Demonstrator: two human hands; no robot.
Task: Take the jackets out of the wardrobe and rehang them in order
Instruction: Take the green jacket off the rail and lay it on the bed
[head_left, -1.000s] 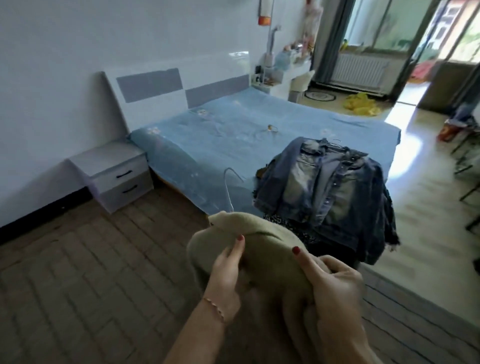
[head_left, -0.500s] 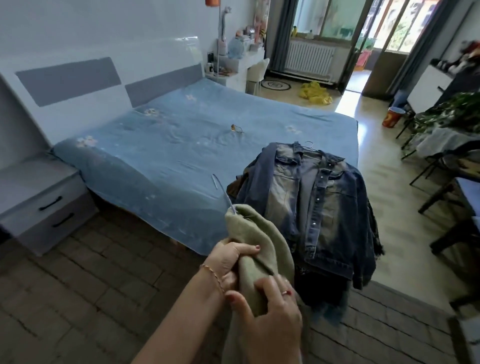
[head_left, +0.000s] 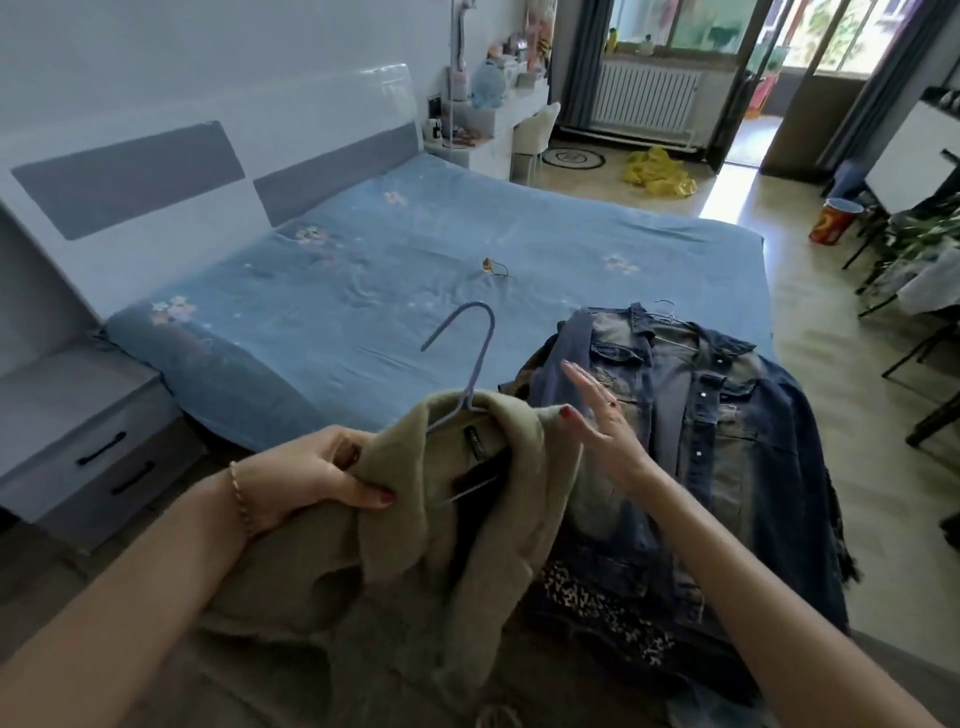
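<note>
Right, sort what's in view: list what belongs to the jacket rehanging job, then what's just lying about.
Part of the job:
- beige jacket, gripped by the left hand
- lilac hanger inside it
- denim jacket on top of the clothes pile
- right hand, open, fingers spread

Just lying about:
- small object on the bed
- yellow bag on the floor
- red bucket
- nightstand

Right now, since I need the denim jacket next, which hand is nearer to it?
Right. The right hand is open over the denim jacket; the left hand is off to its left, gripping the beige coat.
</note>
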